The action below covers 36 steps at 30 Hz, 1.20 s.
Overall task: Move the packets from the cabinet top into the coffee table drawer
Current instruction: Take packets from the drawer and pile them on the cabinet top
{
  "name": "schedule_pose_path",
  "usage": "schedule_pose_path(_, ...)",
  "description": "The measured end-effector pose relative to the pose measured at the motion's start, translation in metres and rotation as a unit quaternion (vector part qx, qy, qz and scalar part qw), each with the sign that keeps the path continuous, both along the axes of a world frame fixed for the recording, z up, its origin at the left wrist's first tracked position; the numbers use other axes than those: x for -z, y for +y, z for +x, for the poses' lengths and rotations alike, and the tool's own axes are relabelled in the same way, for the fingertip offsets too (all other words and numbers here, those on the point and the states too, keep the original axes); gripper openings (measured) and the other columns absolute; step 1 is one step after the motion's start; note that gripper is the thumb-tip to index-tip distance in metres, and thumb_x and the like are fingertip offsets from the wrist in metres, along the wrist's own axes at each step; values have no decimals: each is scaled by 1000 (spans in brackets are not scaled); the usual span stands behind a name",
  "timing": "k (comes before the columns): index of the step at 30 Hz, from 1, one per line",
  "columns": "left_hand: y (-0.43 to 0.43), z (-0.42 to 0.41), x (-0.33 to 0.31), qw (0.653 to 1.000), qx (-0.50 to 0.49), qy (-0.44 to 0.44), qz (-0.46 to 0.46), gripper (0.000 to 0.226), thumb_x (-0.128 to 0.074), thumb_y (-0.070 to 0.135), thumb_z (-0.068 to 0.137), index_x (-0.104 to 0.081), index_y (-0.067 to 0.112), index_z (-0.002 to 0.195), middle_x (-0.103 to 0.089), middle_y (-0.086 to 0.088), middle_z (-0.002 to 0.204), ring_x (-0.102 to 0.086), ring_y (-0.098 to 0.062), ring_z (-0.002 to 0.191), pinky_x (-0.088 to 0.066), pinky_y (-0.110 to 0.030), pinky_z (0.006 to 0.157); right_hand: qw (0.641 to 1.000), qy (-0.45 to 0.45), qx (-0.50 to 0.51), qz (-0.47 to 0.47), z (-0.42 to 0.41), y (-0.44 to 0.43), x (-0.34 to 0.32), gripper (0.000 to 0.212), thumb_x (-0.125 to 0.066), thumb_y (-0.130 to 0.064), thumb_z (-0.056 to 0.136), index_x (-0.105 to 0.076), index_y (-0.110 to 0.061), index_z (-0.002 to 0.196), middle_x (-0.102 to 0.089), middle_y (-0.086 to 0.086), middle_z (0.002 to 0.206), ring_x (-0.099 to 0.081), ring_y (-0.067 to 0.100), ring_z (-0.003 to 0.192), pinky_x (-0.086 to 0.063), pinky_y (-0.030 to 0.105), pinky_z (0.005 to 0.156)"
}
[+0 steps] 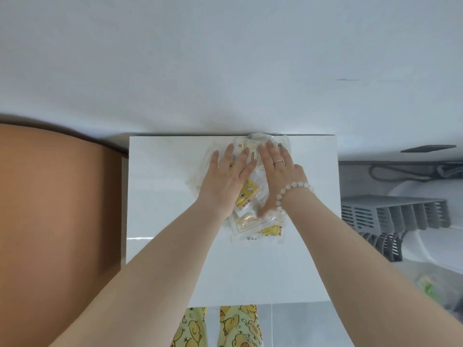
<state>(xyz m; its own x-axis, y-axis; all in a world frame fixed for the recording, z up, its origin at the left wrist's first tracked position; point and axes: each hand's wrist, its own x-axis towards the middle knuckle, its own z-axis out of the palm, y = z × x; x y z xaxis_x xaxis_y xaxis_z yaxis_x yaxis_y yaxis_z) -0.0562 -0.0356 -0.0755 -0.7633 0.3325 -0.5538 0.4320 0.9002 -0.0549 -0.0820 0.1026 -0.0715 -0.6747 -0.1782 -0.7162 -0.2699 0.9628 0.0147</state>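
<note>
pile of packets [253, 216] on white cabinet top [160, 196] toward 12 o'clock edge, left hand [226, 176] and right hand [280, 171] side by side, fingers straight, pressing flat on pile, grey rack [390, 214] at 3 o'clock

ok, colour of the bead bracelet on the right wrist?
White, pearly round-bead bracelet; clearest in the head view.

This looks like a room in a home. A plain white wall [225, 58] fills the upper half of the frame, with a glossy white cabinet [162, 196] pushed against it at the centre. At the left edge sits a rounded tan cushion or seat [50, 209]. At the right stand a grey slatted rack [393, 211] and a white appliance [426, 246] with dark cords [400, 172] above them. At the bottom, yellow duck-print pyjama trousers [238, 326] show over pale floor tiles [300, 326].
</note>
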Motion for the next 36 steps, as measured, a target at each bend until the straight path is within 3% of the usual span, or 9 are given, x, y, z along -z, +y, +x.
schedule_pose_path(4, 3, 6, 9, 999, -33, -23, 24, 113, -72, 30, 78, 14, 17, 150, 20, -7, 156, 0, -44, 142, -18, -49, 115, 1000, -13, -2, -29, -4, 6, 1, 147, -84, -57, 52, 25, -23, 146, 28, -6, 154, 16, 20, 145, -33, 37, 110)
schedule_pose_path(8, -1, 9, 5, 998, -40, -20, 45, 96, -63, 14, 86, 7, 17, 151, 17, -12, 156, -5, -45, 141, -24, -48, 114, 999, -9, -2, -41, -4, 15, -6, 141, -83, -56, 53, 18, -29, 148, 18, -11, 156, 6, 17, 146, -40, 38, 104)
schedule_pose_path(12, -1, 5, 0, 998, -33, -40, 29, 85, -56, 13, 91, 3, 17, 152, 8, -24, 155, -9, -46, 141, -30, -46, 110, 999, -4, -21, -31, -6, 19, -11, 127, -79, -54, 62, 11, -30, 150, 8, -11, 158, -10, 17, 143, -45, 35, 97)
schedule_pose_path(17, -2, -9, -6, 997, 47, -51, -16, 75, -45, 9, 96, 5, 16, 152, -8, -33, 151, -25, -45, 136, -44, -37, 96, 999, -2, -42, -9, -4, 21, -13, 112, -71, -50, 75, 9, -28, 150, 2, -9, 158, -20, 18, 140, -47, 35, 95)
schedule_pose_path(19, -2, -11, -6, 996, 78, -45, -26, 71, -41, 7, 98, 6, 16, 152, -13, -35, 150, -29, -46, 133, -44, -37, 96, 999, -1, -51, 3, -4, 22, -13, 105, -68, -46, 80, 8, -26, 151, 0, -7, 158, -23, 19, 139, -48, 35, 92)
schedule_pose_path(24, -7, 1, -1, 994, 92, -29, -49, 72, -39, 16, 101, 14, 20, 150, -8, -35, 150, -19, -49, 137, -35, -45, 103, 995, 19, -99, 21, -1, 27, -11, 79, -51, -25, 95, 5, -20, 151, -6, -1, 158, -26, 21, 138, -49, 34, 91)
schedule_pose_path(29, -18, 1, -5, 995, 88, -15, -32, 48, -27, 12, 101, -11, 3, 145, -9, -26, 155, -17, -41, 142, -26, -45, 109, 992, 24, -115, 52, 12, 27, -5, 68, -42, -27, 99, -2, -4, 150, -15, 13, 156, -24, 23, 141, -49, 34, 89)
schedule_pose_path(32, -23, 1, -6, 993, 108, -17, -35, 46, -30, 15, 101, -18, 5, 144, -6, -22, 157, -14, -36, 144, -20, -42, 112, 995, 64, -69, 42, 21, 20, 0, 52, -30, -19, 103, -10, -1, 148, -23, 16, 153, -30, 25, 139, -50, 33, 86)
schedule_pose_path(36, -25, -3, -7, 994, 100, -35, -25, 47, -39, 16, 100, -22, 9, 143, -5, -19, 157, -14, -35, 144, -22, -40, 115, 993, 105, 53, -1, 27, 6, 2, 37, -39, -13, 95, -34, -7, 132, -45, 7, 134, -45, 21, 121, -42, 28, 71)
